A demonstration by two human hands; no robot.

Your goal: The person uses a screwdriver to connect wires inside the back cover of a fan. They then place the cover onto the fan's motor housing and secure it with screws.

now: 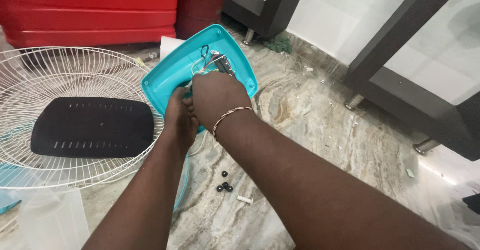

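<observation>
Both hands meet at the near edge of the teal cover (170, 77): left hand (180, 117) and right hand (217, 97), fingers curled against it, grip hidden. Wires (207, 62) lie just beyond the fingers, wire guard (55, 70) left.

both hands (197, 105) fwd, fingers curled, touching

Bare marble floor (320, 130) open to R of teal cover (170, 75), white fan grille (60, 70) w/ black plate (92, 126) blocks L, small black caps (224, 184) just below, dark cabinet (400, 75) bounds far R, red crates (90, 10) behind
</observation>
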